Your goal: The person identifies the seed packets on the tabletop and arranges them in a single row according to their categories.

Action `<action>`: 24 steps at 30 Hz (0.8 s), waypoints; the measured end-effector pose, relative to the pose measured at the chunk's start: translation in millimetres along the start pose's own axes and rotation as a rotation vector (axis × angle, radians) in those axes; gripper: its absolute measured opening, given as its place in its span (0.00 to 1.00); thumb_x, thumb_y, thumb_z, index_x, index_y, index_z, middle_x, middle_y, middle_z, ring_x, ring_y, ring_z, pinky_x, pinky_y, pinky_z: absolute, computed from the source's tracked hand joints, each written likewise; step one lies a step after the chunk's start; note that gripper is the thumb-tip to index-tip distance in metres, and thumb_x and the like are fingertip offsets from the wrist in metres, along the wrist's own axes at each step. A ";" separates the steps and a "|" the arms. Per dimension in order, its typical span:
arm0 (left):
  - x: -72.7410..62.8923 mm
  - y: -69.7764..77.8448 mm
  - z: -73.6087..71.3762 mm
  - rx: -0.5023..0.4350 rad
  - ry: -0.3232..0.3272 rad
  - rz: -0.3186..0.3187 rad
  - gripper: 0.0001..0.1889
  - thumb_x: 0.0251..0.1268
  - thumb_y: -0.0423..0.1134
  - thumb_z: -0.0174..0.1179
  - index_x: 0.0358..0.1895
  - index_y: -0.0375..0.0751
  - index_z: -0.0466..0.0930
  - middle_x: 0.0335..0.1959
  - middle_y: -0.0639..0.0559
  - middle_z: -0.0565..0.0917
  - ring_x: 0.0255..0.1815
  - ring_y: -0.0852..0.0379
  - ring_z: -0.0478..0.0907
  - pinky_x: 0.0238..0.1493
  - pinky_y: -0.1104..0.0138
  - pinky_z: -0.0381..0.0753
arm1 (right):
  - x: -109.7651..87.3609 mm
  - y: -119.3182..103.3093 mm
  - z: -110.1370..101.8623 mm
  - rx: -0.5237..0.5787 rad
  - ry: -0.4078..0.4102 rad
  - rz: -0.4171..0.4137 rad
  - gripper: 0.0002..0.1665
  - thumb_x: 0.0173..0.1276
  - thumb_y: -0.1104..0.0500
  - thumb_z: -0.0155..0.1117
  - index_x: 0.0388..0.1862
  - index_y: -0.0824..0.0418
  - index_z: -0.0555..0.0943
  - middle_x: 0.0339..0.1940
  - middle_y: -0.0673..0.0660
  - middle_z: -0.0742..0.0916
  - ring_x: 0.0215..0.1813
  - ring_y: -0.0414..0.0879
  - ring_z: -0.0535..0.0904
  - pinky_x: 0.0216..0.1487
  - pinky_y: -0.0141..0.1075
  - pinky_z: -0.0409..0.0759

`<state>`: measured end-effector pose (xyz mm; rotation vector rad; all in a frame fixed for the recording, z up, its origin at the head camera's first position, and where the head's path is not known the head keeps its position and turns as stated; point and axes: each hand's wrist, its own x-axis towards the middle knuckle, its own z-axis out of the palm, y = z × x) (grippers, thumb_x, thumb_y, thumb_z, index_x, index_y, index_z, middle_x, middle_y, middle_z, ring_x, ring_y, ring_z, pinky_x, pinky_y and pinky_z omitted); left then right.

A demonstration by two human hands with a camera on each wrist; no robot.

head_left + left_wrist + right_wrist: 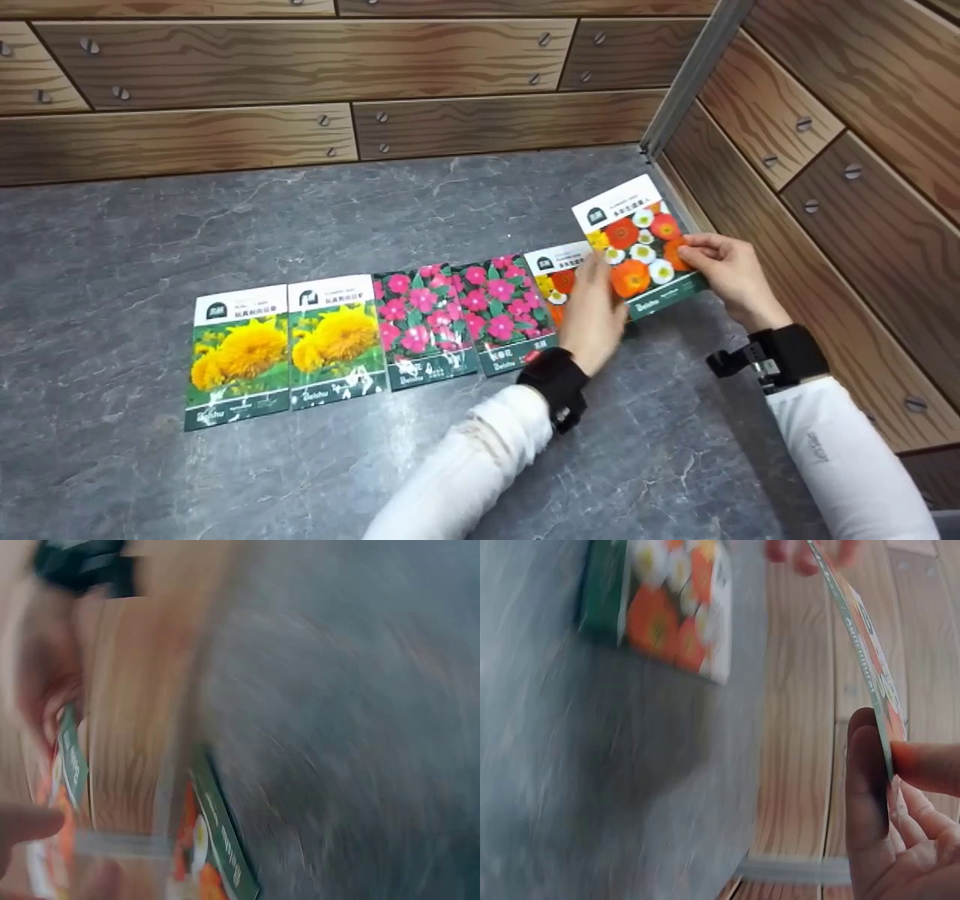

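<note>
My right hand (724, 274) pinches the right edge of a seed packet (637, 259) with orange, red and white flowers. In the right wrist view the packet (866, 652) is edge-on, raised above the table, between thumb and fingers. My left hand (596, 315) is at the packet's left edge, blurred, its fingers (30, 823) extended and spread in the left wrist view. Behind that hand, a matching poppy packet (551, 262) lies on the table, partly hidden.
To the left, two pink-flower packets (424, 322) and two yellow sunflower packets (238, 356) continue the row on the grey marbled table (300, 487). Wood-patterned panels (225, 135) border the back and right side (840, 217).
</note>
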<state>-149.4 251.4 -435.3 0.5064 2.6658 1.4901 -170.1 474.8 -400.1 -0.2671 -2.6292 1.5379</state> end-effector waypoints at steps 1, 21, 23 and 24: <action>-1.5 1.7 3.9 0.140 -0.035 0.053 0.32 0.74 0.37 0.66 0.78 0.41 0.69 0.78 0.43 0.73 0.75 0.51 0.76 0.72 0.69 0.81 | 2.0 3.4 -2.4 -0.007 0.001 0.015 0.12 0.79 0.61 0.61 0.57 0.65 0.81 0.28 0.27 0.86 0.35 0.24 0.82 0.37 0.18 0.82; -11.4 -13.2 -3.3 0.620 -0.371 0.258 0.27 0.82 0.57 0.52 0.78 0.58 0.71 0.83 0.55 0.69 0.87 0.52 0.60 0.86 0.54 0.66 | 23.1 56.1 2.3 -0.603 0.121 0.017 0.24 0.74 0.50 0.66 0.54 0.70 0.86 0.49 0.74 0.90 0.50 0.70 0.86 0.43 0.47 0.80; -16.9 -15.9 -15.6 0.584 -0.362 0.247 0.29 0.82 0.57 0.52 0.80 0.55 0.68 0.84 0.51 0.66 0.87 0.49 0.59 0.86 0.50 0.65 | 18.0 54.0 3.1 -0.615 0.148 -0.004 0.25 0.74 0.49 0.65 0.56 0.69 0.86 0.50 0.72 0.91 0.53 0.71 0.86 0.48 0.55 0.80; -20.2 -17.9 -22.8 0.571 -0.355 0.242 0.30 0.82 0.58 0.52 0.81 0.55 0.66 0.85 0.50 0.64 0.88 0.48 0.59 0.87 0.49 0.64 | 14.7 52.2 4.5 -0.609 0.160 -0.024 0.25 0.75 0.49 0.64 0.57 0.69 0.85 0.51 0.72 0.90 0.53 0.71 0.86 0.50 0.58 0.80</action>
